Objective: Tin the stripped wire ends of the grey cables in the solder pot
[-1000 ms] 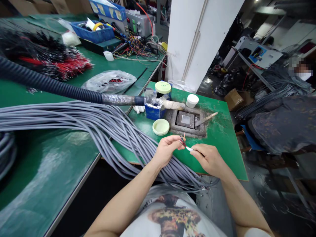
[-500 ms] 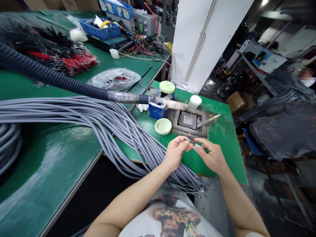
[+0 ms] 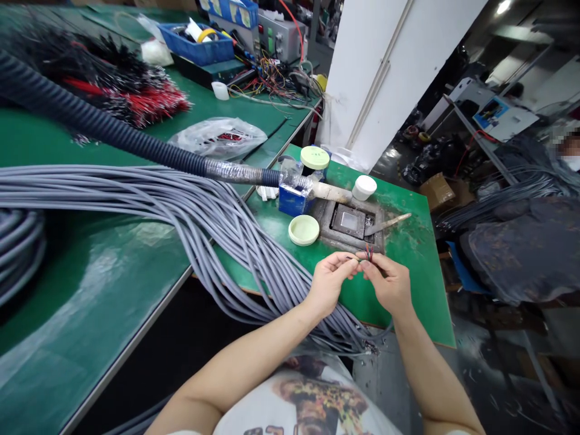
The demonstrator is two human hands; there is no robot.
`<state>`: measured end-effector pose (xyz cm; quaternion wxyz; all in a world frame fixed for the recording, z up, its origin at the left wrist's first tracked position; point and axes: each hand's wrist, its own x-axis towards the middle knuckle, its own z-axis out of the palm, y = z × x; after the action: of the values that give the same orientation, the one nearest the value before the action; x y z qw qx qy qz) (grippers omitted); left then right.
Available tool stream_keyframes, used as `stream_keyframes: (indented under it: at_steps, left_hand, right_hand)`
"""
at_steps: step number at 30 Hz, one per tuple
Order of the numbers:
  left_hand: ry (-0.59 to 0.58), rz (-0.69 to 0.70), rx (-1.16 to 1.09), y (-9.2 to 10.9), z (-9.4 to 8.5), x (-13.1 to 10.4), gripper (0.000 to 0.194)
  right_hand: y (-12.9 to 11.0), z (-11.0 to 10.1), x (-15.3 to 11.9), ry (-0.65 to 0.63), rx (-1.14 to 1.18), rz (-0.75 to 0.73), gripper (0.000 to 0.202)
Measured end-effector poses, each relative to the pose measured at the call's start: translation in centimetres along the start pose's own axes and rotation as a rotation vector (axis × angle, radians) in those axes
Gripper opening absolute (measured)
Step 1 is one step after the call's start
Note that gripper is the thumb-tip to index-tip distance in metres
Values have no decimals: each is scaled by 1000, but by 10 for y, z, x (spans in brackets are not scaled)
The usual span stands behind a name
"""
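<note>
From where I stand, both hands are just on the near side of the grimy, square, dark metal frame (image 3: 325,228) on the bench, working over a small spray of thin red, dark and green wires (image 3: 369,251). The left hand (image 3: 330,283) has thumb and forefinger pinched together, seemingly on one dark strand; the right hand (image 3: 390,285) is closed near the base of the spray, hiding what lies beneath. I'd say steady pressure at the base and a light, straight pull, one strand at a time, would avoid kinks.

The pale, tapered nozzle (image 3: 333,192) crosses the frame's far left edge; a flat-bladed tool with a wooden handle (image 3: 390,222) juts out right. Left of the frame sit a shallow, round, pale-green dish (image 3: 304,231) and, nearer the person, thick grey cables (image 3: 254,244), crowding the left forearm.
</note>
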<state>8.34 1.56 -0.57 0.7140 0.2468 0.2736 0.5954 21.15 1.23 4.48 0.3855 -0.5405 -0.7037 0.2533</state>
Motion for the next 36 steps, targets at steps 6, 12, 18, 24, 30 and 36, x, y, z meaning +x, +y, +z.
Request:
stream_keyframes:
  at_steps: [6,12,18,24,30,36]
  left_hand:
    - [39,45,33,0,-3,0,16]
    - [80,51,17,4,-9,0,19]
    - [15,74,183,23,-29,2,27]
    - [-70,277,559,40,-49,-1,37]
    - [178,486,559,67,-77,-2,33]
    - [214,723,783,65,-97,-3,27]
  right_hand:
    - [4,12,1,95,38,-99,16]
    - [-1,23,16,66,79,-139,13]
    - [-12,29,34,-91,-10,-175,17]
    - [-24,30,41,-276,-68,-209,16]
    - [-22,20,61,-190,-116,-140,21]
    - [-17,54,106,-412,-373,-206,25]
